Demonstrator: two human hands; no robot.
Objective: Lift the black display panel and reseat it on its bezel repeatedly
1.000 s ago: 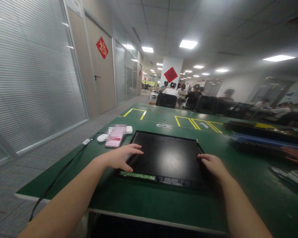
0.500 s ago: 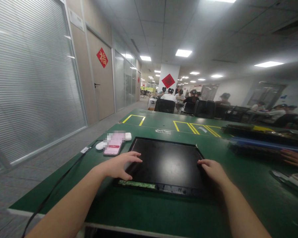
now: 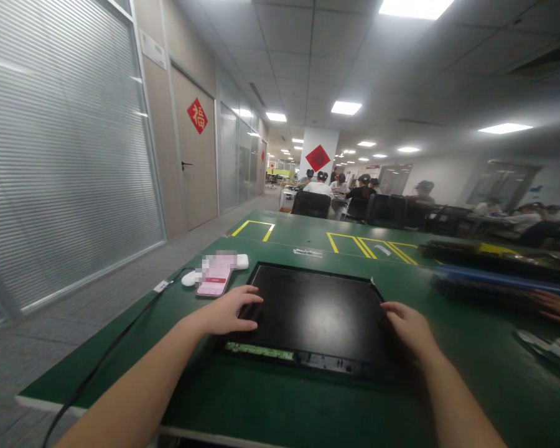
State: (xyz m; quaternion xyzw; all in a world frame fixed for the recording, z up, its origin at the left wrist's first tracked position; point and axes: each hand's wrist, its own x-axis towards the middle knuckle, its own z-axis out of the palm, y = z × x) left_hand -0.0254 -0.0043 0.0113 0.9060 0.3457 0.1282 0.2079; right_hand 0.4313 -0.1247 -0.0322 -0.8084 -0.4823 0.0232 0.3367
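Note:
A black LCD screen panel (image 3: pixel 326 311) lies flat on the green table, its dark face up. Along its near edge runs a narrow green circuit board (image 3: pixel 260 351). My left hand (image 3: pixel 228 312) is at the panel's left edge, thumb and fingers spread apart, fingertips over the border of the screen. At the right edge, my right hand (image 3: pixel 409 326) has its fingers close together, with the tips on the frame; the underside of that hand is hidden.
Beyond my left hand lie a phone (image 3: pixel 214 277), a white mouse-like object (image 3: pixel 190 278) and a black cable (image 3: pixel 116 350). Yellow tape (image 3: pixel 260 223) marks the table (image 3: pixel 298 407). At right are blurred dark and blue parts (image 3: pixel 499 277) and another person's hand (image 3: pixel 557 306).
The view has tilted slightly upward. My left thumb has risen from near the circuit board onto the panel's left side. My right hand is still at the right edge, its fingertips slightly shifted.

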